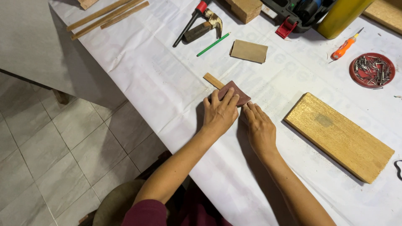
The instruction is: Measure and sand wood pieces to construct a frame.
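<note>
A white printed sheet covered the bench (159, 83), and things lay scattered over its far side. One claw hammer with a worn wooden handle (206, 26) lay beside one black tool with a red end (190, 21); just in front of them lay one green pencil (213, 44) and one flat tan sheet of sandpaper (248, 51). Three thin wooden strips (106, 16) lay together at the far left edge. To the right sat one round red tray of metal nails (372, 70), one orange-handled screwdriver (346, 47), one yellow cylinder (341, 16) and a dark tool case with a red latch (293, 16). One broad, pale yellow wooden plank (339, 136) lay flat, near the right hand but apart from it. Nothing stood between the hands and the work.

The work was one narrow light wooden strip (213, 80) lying flat on the bench near its middle, most of it hidden under a folded piece of dark reddish-brown sandpaper (235, 93) and the hands; only its far end showed.

The left hand (220, 113) lay flat, fingers together and stretched out, pressing the reddish-brown sandpaper down onto the strip. The right hand (259, 129) lay just beside it, fingers straight and close together, fingertips touching the sandpaper's near corner; whether it pinned the strip underneath could not be told.
</note>
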